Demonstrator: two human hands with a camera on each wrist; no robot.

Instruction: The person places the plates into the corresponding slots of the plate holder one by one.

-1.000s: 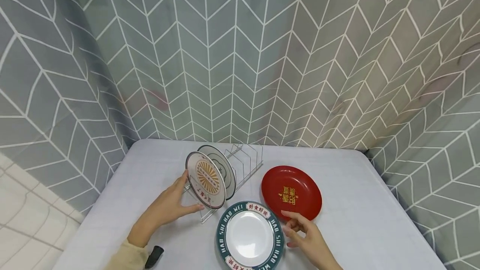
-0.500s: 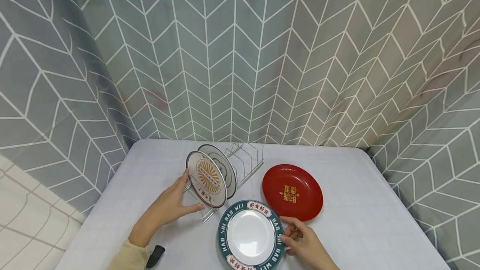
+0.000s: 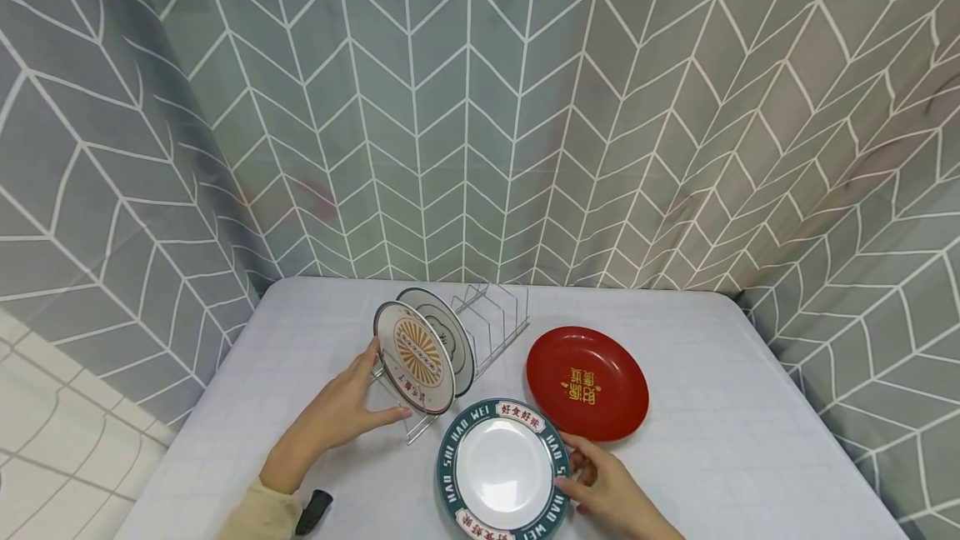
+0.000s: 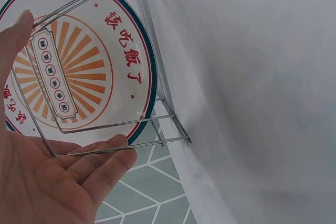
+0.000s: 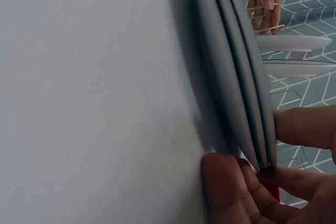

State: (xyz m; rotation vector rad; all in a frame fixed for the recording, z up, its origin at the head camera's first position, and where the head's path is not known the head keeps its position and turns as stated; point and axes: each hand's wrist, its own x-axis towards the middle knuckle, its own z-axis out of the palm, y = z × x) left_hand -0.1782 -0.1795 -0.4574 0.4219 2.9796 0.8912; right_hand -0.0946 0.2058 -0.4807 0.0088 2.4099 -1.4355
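- Marking, green-rimmed plate: rim reads "HAO SHI HAO WEI" in white Latin capitals; two pale panels carry red characters, the upper reading "好食好味".
- Marking, sunburst plate: red characters "該吃飯了" beside an orange ray pattern; a central band bears small circled characters, too small to read.
- Marking, red plate: gold characters, not clearly legible.
- Count: one wire rack; two plates standing tilted in it, the sunburst plate in front and a grey-patterned plate behind; one red plate, lying flat. The right wrist view shows what appear to be three stacked rims, the green-rimmed plate uppermost.
- Right hand: pinches the right edge of the stack, thumb above, fingers at and below the rims.
- Left hand: spread across the near end of the rack, thumb and fingers apart, fingertips touching the wire; firmness of hold cannot be told.
- Position: the stack sits near the front of the white-covered table, right of the rack's near end and just before the red plate.
- Clearance: white cloth extends from the red plate to the table's right edge; rack dividers continue behind the grey-patterned plate toward the back edge.
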